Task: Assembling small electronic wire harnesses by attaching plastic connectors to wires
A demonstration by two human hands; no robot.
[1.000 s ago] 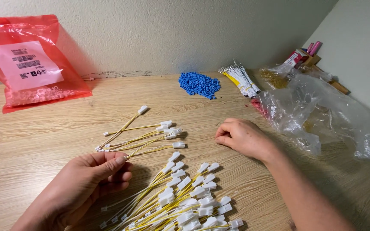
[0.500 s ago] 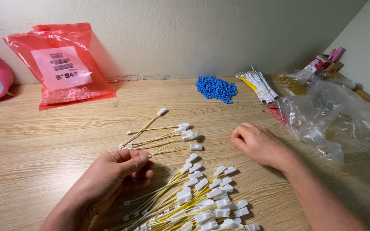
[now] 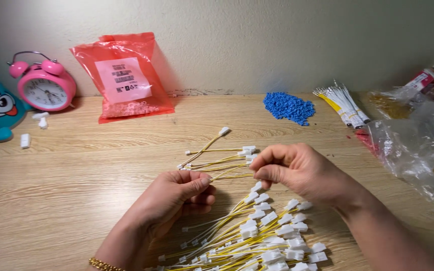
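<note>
Mid-desk, the left hand [image 3: 177,195] and right hand [image 3: 297,168] pinch opposite ends of one yellow wire [image 3: 225,174]; the wire pile [image 3: 257,236] lies at the near edge.

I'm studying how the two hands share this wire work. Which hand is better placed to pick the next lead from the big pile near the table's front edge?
Probably the left hand: it sits lower, beside the pile of yellow leads. The right hand is pinched on a lead above it.
</note>
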